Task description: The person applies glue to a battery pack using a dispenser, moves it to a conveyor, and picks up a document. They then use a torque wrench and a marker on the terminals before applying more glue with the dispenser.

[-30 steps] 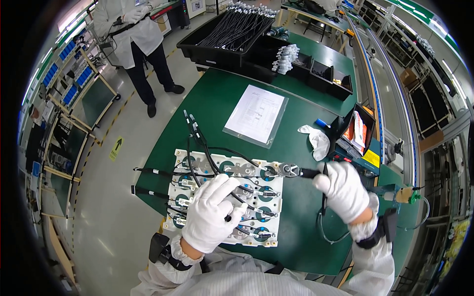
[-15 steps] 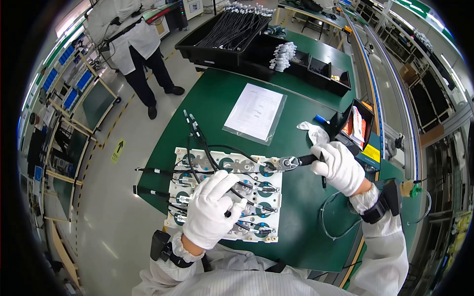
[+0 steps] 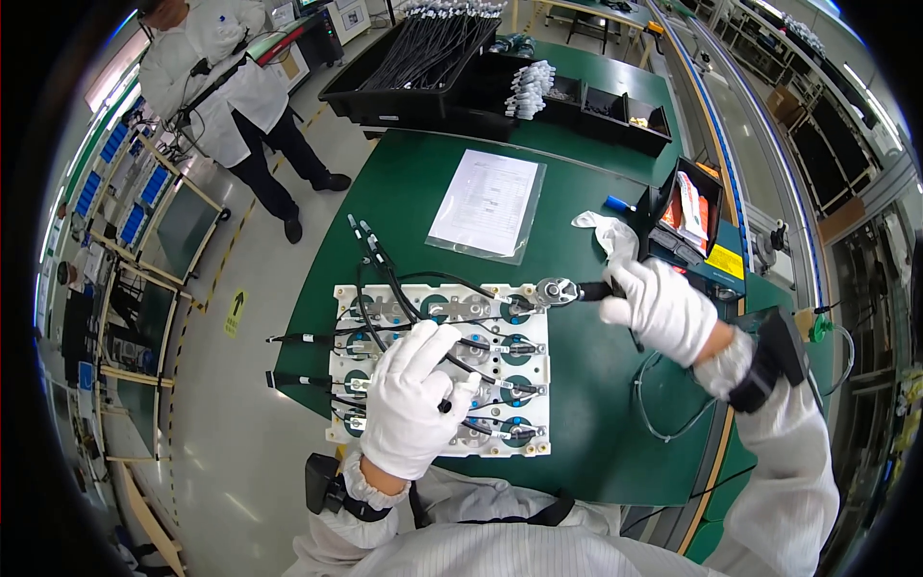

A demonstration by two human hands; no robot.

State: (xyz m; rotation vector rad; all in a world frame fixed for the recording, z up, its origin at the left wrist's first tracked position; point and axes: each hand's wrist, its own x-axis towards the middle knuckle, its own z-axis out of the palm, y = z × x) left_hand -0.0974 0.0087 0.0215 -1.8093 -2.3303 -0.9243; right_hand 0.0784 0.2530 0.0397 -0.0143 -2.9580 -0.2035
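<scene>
My gloved right hand is wrapped round the black handle of a ratchet wrench. The wrench's round metal head sits over the upper right corner of a white module board, which carries round dark-green openings, metal plates and several black cables. My gloved left hand lies over the middle of the board, its thumb and fingers curled together. A small dark piece shows between them, but what it is stays mostly hidden. Several black cables pass beside that hand, and their free ends rise past the board's far edge.
A printed sheet in a clear sleeve lies on the green table. Black bins hold cables and small parts behind it. To the right are a white cloth, a black box and a thin hose. Another person stands far left.
The view has shifted a little. My right hand still grips the wrench at the same corner, its wrist and forearm swung outward to the right. My left hand keeps its place on the board.
</scene>
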